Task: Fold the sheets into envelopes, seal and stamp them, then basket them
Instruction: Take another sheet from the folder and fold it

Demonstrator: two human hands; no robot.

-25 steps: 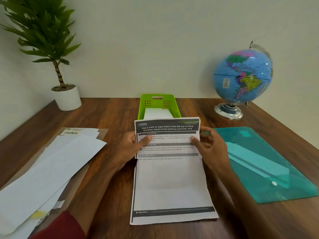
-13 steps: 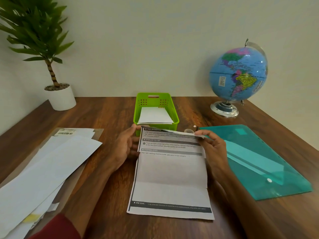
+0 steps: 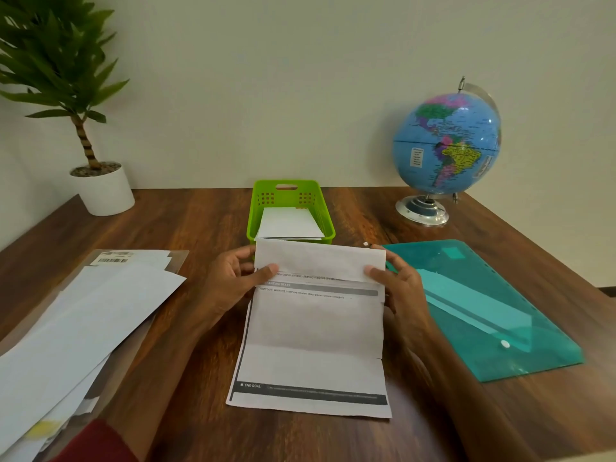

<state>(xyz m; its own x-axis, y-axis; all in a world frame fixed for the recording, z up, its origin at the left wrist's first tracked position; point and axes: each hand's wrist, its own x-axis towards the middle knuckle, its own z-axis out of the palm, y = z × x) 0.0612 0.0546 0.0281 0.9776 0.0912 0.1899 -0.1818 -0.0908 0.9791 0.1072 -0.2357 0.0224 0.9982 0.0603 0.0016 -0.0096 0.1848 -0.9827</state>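
1. A wooden table (image 3: pixel 200 228) runs back to a pale wall, a potted plant (image 3: pixel 83 135) at its far left corner and a globe (image 3: pixel 446 145) at its far right.
2. A loose pile of white envelopes (image 3: pixel 83 318) covers the left side; a teal plastic folder (image 3: pixel 493 315) lies flat on the right.
3. A printed sheet (image 3: pixel 313 338) lies at the centre, its top part folded toward the person, blank side up.
4. A green basket (image 3: pixel 290 195) stands just behind the sheet, holding folded white paper (image 3: pixel 290 223).
5. The left hand (image 3: pixel 233 278) pinches the fold's left edge, thumb on top.
6. The right hand (image 3: pixel 396 281) pinches the right edge likewise.
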